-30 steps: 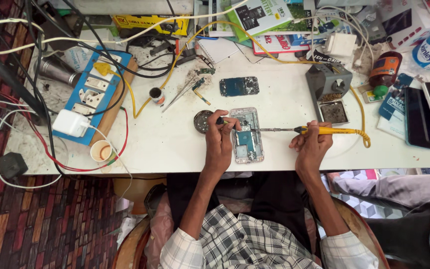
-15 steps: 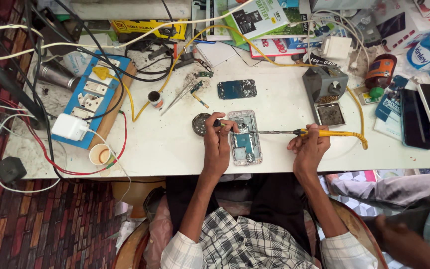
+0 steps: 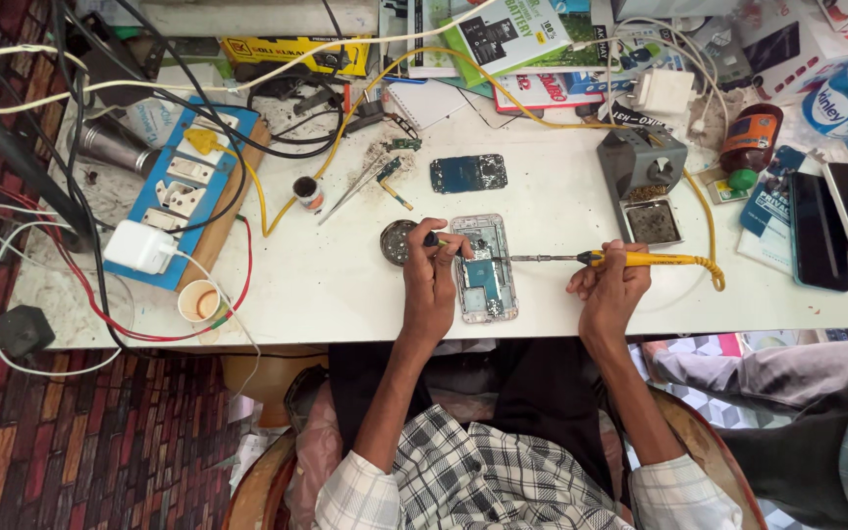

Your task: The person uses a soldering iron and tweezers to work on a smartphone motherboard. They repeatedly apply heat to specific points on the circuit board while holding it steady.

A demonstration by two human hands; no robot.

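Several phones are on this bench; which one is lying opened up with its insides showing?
The opened phone between the two hands, under the soldering iron tip; the black phone at the right edge is intact.

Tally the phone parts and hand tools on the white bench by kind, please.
Opened phones: 1, under the left hand, phone
Loose phone boards: 1, blue board
Soldering irons: 1, in the right hand, iron
Tweezers: 1, tweezers
Whole dark phones: 1, phone at the right edge
Total: 5
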